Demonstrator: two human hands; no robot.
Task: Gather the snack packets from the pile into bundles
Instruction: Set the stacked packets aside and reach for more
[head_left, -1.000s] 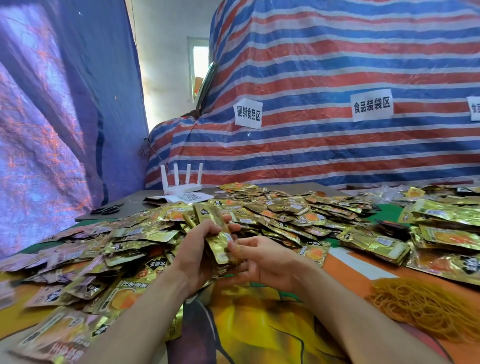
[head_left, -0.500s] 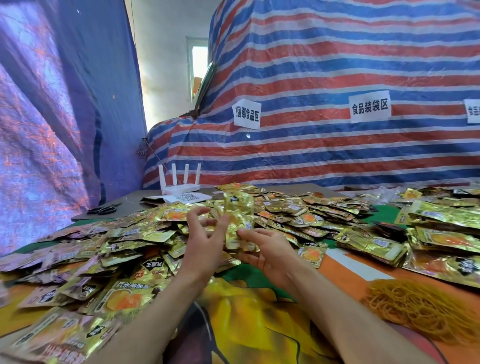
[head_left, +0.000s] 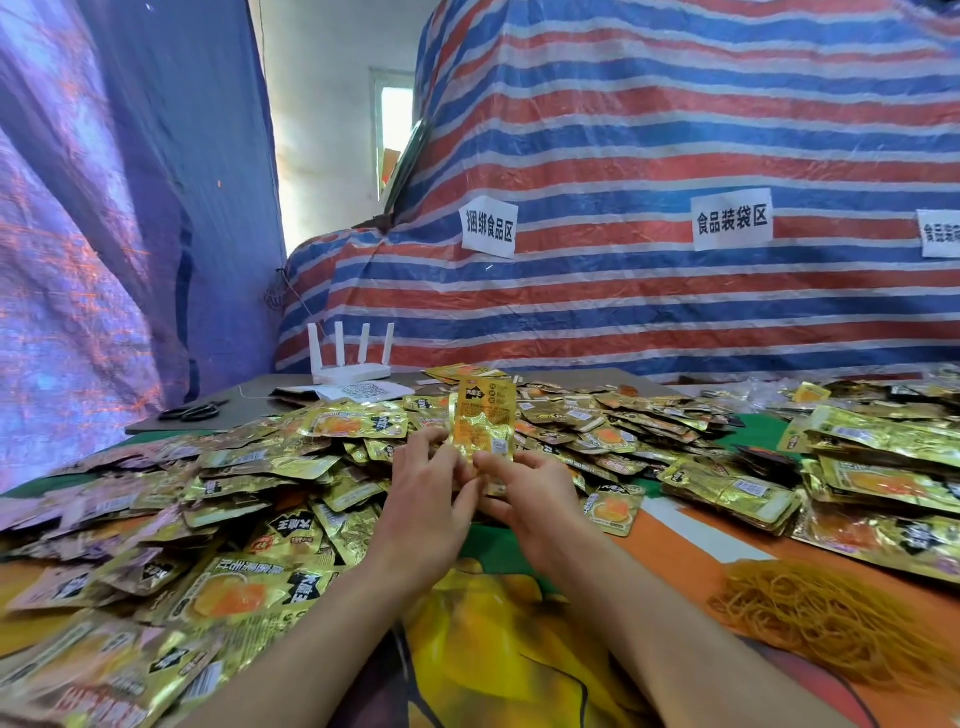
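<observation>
Since a second ago the hands have come up from low over the bench (head_left: 691, 551) and drawn together, and the held packets (head_left: 483, 418), which then lay tilted between the palms, now stand upright with their printed face towards the camera. The left hand (head_left: 426, 501) grips the lower left edge of the held packets, its fingers (head_left: 430, 441) curled round that edge. The right hand (head_left: 537, 501) pinches the lower right corner, thumb on the near side. The two hands almost touch under the packets. How many packets are in the grasp cannot be told from this side. The held packets rise above both hands, in front of the far part of the pile (head_left: 260, 467). This pile of loose gold packets spreads across the bench from the left edge to behind the hands. To the right, well apart from the right hand, lie stacked packets (head_left: 727, 491) in flat layers. Near the right forearm lies a heap of yellow rubber bands (head_left: 831, 618). At the far left of the bench stands a white router (head_left: 349, 364), with a pair of scissors (head_left: 192, 412) to its left. A striped tarpaulin (head_left: 623, 291) hangs behind.
</observation>
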